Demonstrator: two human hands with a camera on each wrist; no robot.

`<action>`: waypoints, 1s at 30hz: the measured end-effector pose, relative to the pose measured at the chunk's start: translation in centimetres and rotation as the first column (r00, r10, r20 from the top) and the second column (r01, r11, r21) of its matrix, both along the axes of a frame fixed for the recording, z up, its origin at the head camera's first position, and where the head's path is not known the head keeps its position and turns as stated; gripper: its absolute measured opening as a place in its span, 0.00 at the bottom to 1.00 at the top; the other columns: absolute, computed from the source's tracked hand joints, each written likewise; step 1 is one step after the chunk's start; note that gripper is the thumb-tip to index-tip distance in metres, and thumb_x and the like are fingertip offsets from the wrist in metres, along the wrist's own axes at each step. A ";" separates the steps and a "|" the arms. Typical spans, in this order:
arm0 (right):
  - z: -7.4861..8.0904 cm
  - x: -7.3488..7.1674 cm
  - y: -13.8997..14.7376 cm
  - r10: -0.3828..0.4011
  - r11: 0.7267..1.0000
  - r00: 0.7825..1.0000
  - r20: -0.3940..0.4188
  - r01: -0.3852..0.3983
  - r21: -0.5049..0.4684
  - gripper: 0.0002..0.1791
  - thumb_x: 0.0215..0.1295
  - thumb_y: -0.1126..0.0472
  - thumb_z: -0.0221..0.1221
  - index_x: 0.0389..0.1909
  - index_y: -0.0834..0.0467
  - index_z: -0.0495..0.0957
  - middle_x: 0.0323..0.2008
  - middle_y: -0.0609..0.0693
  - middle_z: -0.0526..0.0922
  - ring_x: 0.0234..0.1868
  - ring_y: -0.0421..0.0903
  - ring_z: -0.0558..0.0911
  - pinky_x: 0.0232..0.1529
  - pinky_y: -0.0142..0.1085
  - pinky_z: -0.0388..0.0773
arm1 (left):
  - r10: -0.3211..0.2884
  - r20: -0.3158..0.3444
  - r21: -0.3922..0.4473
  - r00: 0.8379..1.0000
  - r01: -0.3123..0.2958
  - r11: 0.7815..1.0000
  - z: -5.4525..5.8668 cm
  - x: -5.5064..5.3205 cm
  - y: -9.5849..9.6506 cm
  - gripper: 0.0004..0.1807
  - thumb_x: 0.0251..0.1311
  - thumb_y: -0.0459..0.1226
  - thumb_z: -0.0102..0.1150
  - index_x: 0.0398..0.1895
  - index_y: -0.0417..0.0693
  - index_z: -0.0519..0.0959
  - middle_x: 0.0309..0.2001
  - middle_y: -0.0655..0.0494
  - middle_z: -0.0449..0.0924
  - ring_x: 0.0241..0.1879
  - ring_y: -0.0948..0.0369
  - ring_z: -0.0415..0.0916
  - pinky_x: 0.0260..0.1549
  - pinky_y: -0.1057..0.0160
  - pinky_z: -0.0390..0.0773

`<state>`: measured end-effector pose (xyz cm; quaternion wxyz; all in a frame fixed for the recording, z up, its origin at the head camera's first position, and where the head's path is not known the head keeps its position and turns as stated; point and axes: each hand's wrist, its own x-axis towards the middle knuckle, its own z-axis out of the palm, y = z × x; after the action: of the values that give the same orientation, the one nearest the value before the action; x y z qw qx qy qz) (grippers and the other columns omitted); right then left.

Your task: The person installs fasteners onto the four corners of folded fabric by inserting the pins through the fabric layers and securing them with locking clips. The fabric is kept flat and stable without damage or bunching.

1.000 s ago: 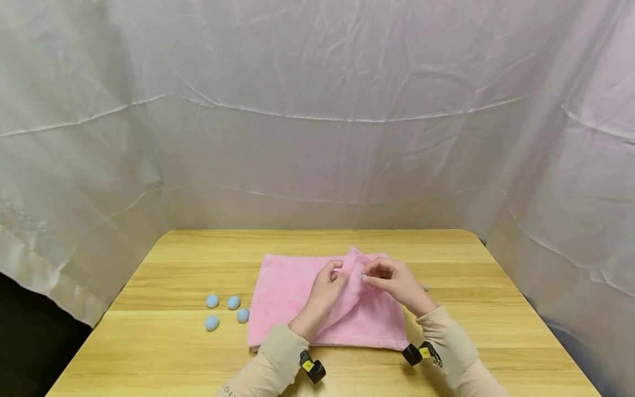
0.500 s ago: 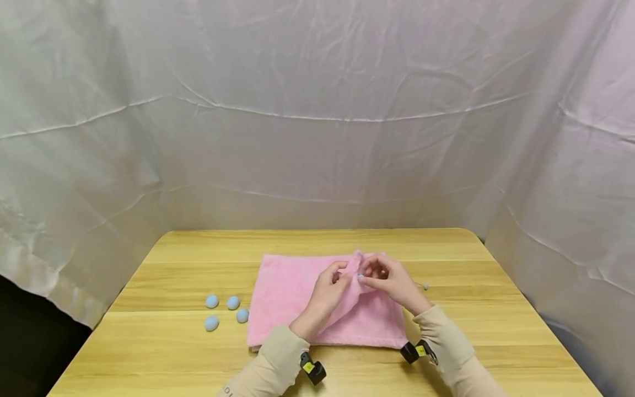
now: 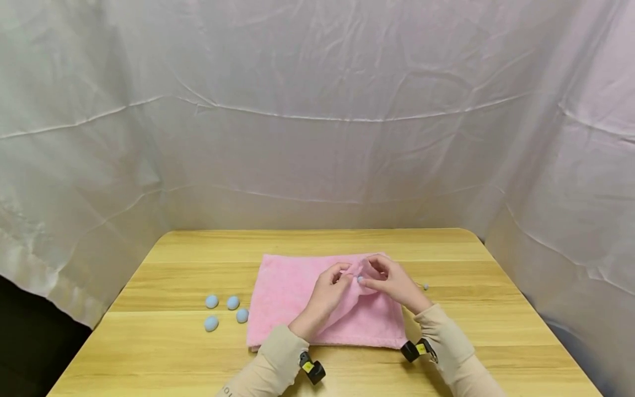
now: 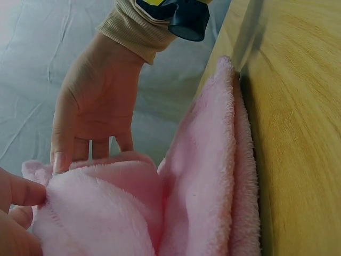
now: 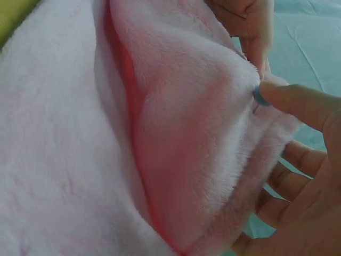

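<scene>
A pink plush cloth (image 3: 292, 286) lies folded on the table, with part of its upper layer raised between the two hands. My left hand (image 3: 329, 289) pinches the raised edge; in the left wrist view its fingers (image 4: 24, 192) enter from the lower left. On the other side, my right hand (image 3: 397, 284) holds a small round blue piece (image 3: 360, 279) against the cloth under its thumb. The right wrist view shows this blue piece (image 5: 260, 97) at the thumb tip, partly covered, while the other right fingers (image 5: 287, 181) lie behind the fabric.
Several light blue balls (image 3: 211, 323) lie on the wooden table (image 3: 149, 353) left of the cloth. Right of the right hand is a tiny blue-grey thing (image 3: 425, 286) with a thin brown line beside it. Pale curtains (image 3: 317, 154) surround the table.
The right fingers have shifted slightly left, and more of the blue piece shows. The raised cloth peak between the hands has sunk lower. My left hand stays nearly still.
</scene>
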<state>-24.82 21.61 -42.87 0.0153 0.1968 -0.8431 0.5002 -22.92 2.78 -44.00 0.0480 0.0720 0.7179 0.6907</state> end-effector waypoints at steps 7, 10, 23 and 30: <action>0.0 0.1 -0.1 -0.019 0.999 1.000 -0.024 0.018 -0.048 0.17 0.55 0.64 0.68 0.44 0.63 0.77 0.41 0.60 0.81 0.35 0.39 0.76 0.38 0.29 0.75 | -0.035 -0.020 0.005 0.999 0.035 0.999 0.0 0.1 -0.1 0.11 0.67 0.39 0.55 0.48 0.50 0.81 0.40 0.47 0.81 0.34 0.64 0.76 0.34 0.69 0.76; -0.1 0.1 0.0 -0.028 0.999 0.998 -0.056 0.026 -0.034 0.15 0.55 0.64 0.68 0.43 0.63 0.78 0.38 0.58 0.79 0.32 0.37 0.73 0.33 0.27 0.72 | -0.050 -0.023 0.006 0.998 0.050 0.999 -0.1 0.1 -0.1 0.10 0.66 0.39 0.55 0.48 0.50 0.81 0.40 0.47 0.81 0.35 0.63 0.76 0.35 0.68 0.77; -0.4 0.0 0.2 -0.031 0.997 0.978 -0.205 0.046 0.068 0.11 0.55 0.68 0.67 0.40 0.60 0.82 0.37 0.56 0.85 0.33 0.34 0.74 0.35 0.28 0.74 | -0.181 -0.165 -0.264 0.970 0.134 0.955 2.0 -1.0 -2.1 0.13 0.65 0.33 0.52 0.48 0.52 0.82 0.48 0.53 0.84 0.45 0.58 0.78 0.46 0.60 0.77; -0.4 0.0 0.1 0.007 0.998 0.980 -0.200 0.007 0.069 0.11 0.55 0.71 0.65 0.40 0.59 0.83 0.38 0.55 0.85 0.33 0.34 0.75 0.35 0.29 0.76 | -0.145 -0.174 -0.266 0.974 0.095 0.959 4.5 -0.9 -5.2 0.17 0.60 0.29 0.51 0.49 0.45 0.81 0.49 0.40 0.82 0.43 0.54 0.80 0.41 0.54 0.82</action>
<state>-24.87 21.68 -43.23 0.0933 0.2464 -0.8542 0.4483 -23.86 -2.38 -39.53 0.0296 0.1748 0.7967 0.5778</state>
